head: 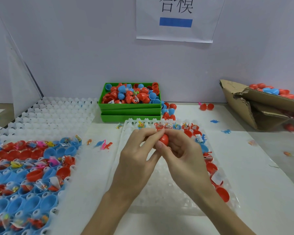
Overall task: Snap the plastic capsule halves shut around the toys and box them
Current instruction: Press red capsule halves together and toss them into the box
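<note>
We face a pale partition wall with a paper sign [175, 19] taped to it, above a white bench [255, 167] strewn with bagged toys and loose capsule halves. The sign's top is cut off by the frame, so we read only part of its characters over a blue bar. At three o'clock a torn cardboard box [255, 106] runs out of view; we see red and blue capsules on its upper edge, but its inside stays hidden. The near white tray [161, 192] is largely covered by our forearms, and we cannot make out what sits in its middle cells.

Both hands meet over the far part of that tray. Our left hand [139, 150] comes in from seven o'clock, fingers curled and thumb pressed toward the red capsule [164, 139]. Our right hand [182, 150] comes in from five o'clock and wraps around the capsule from below and behind, thumb across the front. The capsule sits pinched between both sets of fingertips; only its red dome shows, and we cannot tell whether the halves are fully closed.

At twelve o'clock beyond the hands, stacked green bins [131, 106] hold a heap of red and blue capsules. At nine o'clock a second tray [41, 167] carries blue and red halves with bagged toys.
</note>
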Action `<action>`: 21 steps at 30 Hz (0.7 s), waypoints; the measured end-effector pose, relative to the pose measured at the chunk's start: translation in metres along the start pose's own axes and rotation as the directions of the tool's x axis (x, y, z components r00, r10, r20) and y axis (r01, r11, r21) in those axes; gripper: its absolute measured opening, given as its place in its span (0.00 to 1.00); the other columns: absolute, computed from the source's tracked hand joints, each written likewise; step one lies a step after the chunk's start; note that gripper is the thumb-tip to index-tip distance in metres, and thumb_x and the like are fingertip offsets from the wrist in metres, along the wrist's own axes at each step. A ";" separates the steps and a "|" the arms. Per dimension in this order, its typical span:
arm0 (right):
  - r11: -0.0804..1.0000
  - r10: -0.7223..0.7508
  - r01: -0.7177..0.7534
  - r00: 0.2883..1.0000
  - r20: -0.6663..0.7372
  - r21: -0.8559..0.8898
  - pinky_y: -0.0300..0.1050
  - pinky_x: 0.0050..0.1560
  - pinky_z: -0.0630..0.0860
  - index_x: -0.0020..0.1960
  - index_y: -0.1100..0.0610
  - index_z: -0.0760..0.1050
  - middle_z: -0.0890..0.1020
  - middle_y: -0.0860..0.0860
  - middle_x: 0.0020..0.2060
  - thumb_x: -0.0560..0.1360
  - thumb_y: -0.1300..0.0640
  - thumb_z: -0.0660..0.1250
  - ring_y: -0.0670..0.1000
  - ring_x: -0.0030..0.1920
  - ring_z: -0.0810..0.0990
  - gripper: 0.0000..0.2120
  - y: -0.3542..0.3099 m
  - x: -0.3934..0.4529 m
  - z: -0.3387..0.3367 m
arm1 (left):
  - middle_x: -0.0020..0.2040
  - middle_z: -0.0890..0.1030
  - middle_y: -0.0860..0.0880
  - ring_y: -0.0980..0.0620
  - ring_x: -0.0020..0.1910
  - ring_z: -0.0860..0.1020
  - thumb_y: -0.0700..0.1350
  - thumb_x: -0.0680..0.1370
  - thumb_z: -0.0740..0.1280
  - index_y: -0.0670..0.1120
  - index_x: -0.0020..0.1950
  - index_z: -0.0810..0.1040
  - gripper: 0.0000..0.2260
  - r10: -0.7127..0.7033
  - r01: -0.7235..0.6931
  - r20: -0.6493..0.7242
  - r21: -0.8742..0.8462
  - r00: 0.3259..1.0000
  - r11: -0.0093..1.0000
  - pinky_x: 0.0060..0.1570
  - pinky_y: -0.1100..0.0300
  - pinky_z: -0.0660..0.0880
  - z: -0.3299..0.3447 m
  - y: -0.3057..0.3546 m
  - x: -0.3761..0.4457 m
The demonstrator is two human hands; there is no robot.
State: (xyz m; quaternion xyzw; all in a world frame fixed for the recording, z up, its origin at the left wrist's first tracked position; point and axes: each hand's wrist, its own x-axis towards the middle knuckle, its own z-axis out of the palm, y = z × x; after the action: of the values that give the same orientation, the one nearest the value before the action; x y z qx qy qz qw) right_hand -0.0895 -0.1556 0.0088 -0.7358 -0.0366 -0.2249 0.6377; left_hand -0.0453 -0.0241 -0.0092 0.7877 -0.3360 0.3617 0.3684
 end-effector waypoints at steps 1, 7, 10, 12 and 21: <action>1.000 -0.005 0.005 1.000 -0.003 -0.018 0.31 0.51 0.79 0.59 0.50 0.81 0.86 0.38 0.49 0.77 0.62 0.74 0.40 0.51 0.86 0.13 0.000 0.000 -0.001 | 0.56 0.82 0.44 0.52 0.59 0.78 0.39 0.75 0.77 0.38 0.67 0.82 0.20 0.015 -0.015 -0.009 0.018 1.000 1.000 0.65 0.64 0.75 0.001 -0.001 -0.001; 0.997 -0.027 0.026 1.000 -0.011 -0.074 0.33 0.51 0.81 0.60 0.49 0.81 0.86 0.39 0.49 0.75 0.58 0.76 0.41 0.52 0.86 0.14 0.001 0.004 -0.002 | 0.55 0.81 0.45 0.53 0.57 0.78 0.41 0.76 0.76 0.39 0.66 0.82 0.19 0.007 -0.007 -0.021 0.006 1.000 1.000 0.63 0.67 0.75 0.001 -0.002 0.000; 0.997 -0.047 0.046 0.999 -0.008 -0.067 0.36 0.55 0.81 0.63 0.50 0.80 0.86 0.41 0.53 0.77 0.59 0.74 0.43 0.55 0.85 0.15 0.003 0.002 0.000 | 0.59 0.79 0.50 0.57 0.61 0.76 0.47 0.76 0.75 0.48 0.68 0.81 0.20 -0.094 0.094 0.007 -0.116 0.996 0.989 0.64 0.68 0.73 -0.001 -0.003 0.004; 0.995 0.025 -0.029 0.999 0.047 0.099 0.40 0.59 0.81 0.68 0.51 0.77 0.85 0.45 0.58 0.80 0.59 0.70 0.48 0.59 0.85 0.16 0.003 0.002 0.000 | 0.66 0.75 0.56 0.58 0.69 0.73 0.50 0.75 0.77 0.56 0.71 0.75 0.25 -0.179 0.193 0.085 -0.199 0.980 0.961 0.68 0.70 0.69 -0.003 -0.002 0.006; 0.326 0.196 -0.579 0.815 0.546 0.747 0.53 0.74 0.71 0.70 0.71 0.73 0.73 0.67 0.72 0.83 0.62 0.64 0.65 0.75 0.72 0.19 -0.006 0.007 -0.009 | 0.62 0.81 0.59 0.52 0.66 0.79 0.58 0.75 0.76 0.53 0.68 0.76 0.24 -0.282 0.302 0.115 -0.478 0.952 0.825 0.61 0.68 0.75 -0.012 0.009 0.010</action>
State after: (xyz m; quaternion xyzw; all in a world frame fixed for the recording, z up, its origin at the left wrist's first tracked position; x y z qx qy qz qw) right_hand -0.0876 -0.1646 0.0178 -0.2979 -0.0841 0.1303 0.9419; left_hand -0.0513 -0.0214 0.0073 0.7174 -0.2994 0.1883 0.6003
